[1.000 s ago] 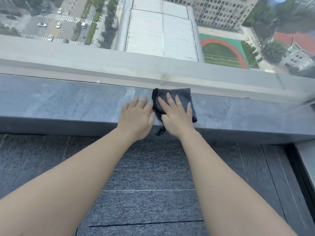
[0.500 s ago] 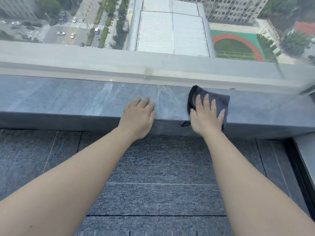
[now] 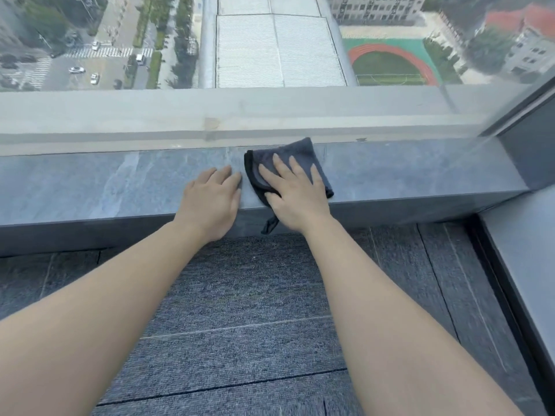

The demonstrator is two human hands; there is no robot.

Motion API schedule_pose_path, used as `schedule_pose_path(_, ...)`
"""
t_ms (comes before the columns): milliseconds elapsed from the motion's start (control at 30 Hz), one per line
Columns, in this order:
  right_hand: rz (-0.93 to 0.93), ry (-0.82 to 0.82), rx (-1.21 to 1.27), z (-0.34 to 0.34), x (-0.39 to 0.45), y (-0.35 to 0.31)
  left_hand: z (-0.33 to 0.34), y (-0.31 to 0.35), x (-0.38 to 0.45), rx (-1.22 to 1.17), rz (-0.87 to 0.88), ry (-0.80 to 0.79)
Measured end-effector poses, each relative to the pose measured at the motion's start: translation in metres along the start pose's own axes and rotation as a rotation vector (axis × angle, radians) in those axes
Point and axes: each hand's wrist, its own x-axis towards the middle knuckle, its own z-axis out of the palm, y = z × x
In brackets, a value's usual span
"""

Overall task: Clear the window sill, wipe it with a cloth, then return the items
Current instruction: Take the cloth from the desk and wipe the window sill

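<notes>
Two bare forearms reach from below toward the long grey stone window sill [image 3: 90, 187], which runs under the large glass window pane [image 3: 270, 55] and above the grey ribbed carpet floor [image 3: 240, 295]. On the sill's middle stretch, touching its back edge, lies the folded dark grey microfibre cloth [image 3: 300, 153], with a small black loop hanging over the sill's front edge. The right hand [image 3: 295, 195] lies flat on the cloth, fingers straight and spread, pressing it down. The left hand [image 3: 214, 201] rests palm down on the bare sill just beside the cloth, fingers straight and together, holding nothing.
</notes>
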Motion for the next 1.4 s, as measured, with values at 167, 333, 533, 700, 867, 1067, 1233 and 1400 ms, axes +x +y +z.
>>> schedule_pose_path(167, 0.188, 0.053, -0.011, -0.007, -0.015, 0.045, 0.007, 0.033, 0.019, -0.009, 0.080, -0.003)
schedule_pose_path(333, 0.372, 0.090, -0.014, -0.017, -0.025, 0.095, 0.014, 0.066, 0.037, 0.008, 0.120, -0.022)
schedule_pose_path(533, 0.508, 0.079, 0.024, -0.032, -0.008, 0.113, 0.016, 0.084, 0.046, 0.011, 0.107, -0.011)
schedule_pose_path(700, 0.226, 0.074, -0.005, -0.030, -0.003, 0.098, 0.017, 0.094, 0.051, 0.000, 0.109, -0.011)
schedule_pose_path(867, 0.122, 0.090, 0.033, -0.029, -0.022, 0.120, 0.020, 0.113, 0.054, -0.005, 0.125, 0.008)
schedule_pose_path(1067, 0.342, 0.104, 0.028, -0.037, -0.045, 0.167, 0.021, 0.144, 0.055, 0.014, 0.192, -0.027)
schedule_pose_path(1233, 0.554, 0.094, 0.063, -0.052, -0.048, 0.206, 0.020, 0.166, 0.060, 0.047, 0.230, -0.095)
schedule_pose_path(1400, 0.523, 0.081, 0.074, -0.060, -0.024, 0.198, 0.021, 0.187, 0.075, 0.039, 0.255, -0.113)
